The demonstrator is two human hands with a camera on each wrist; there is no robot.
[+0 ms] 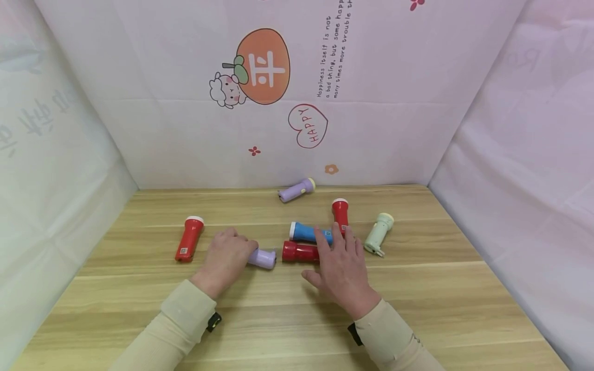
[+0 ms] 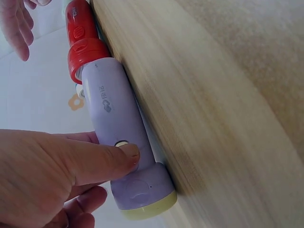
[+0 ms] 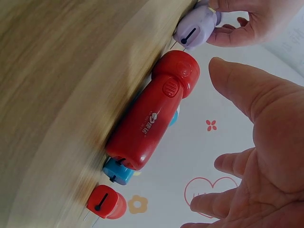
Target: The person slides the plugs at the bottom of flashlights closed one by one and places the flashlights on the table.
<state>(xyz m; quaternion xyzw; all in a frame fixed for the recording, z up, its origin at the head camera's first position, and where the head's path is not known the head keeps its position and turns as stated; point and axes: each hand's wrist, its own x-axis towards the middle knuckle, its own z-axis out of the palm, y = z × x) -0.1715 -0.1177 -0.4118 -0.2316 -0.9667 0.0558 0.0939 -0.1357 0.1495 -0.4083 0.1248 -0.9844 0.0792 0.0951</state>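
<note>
Seen from the middle of the head view, the pale cloth at twelve o'clock carries a red heart; a drawn sheep is near eleven, a red flower at ten, an orange flower at two.

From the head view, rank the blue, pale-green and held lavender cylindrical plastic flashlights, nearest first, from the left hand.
1. Lavender flashlight, gripped by the left hand.
2. Blue flashlight, to its right.
3. Pale-green flashlight, farthest right.
</note>
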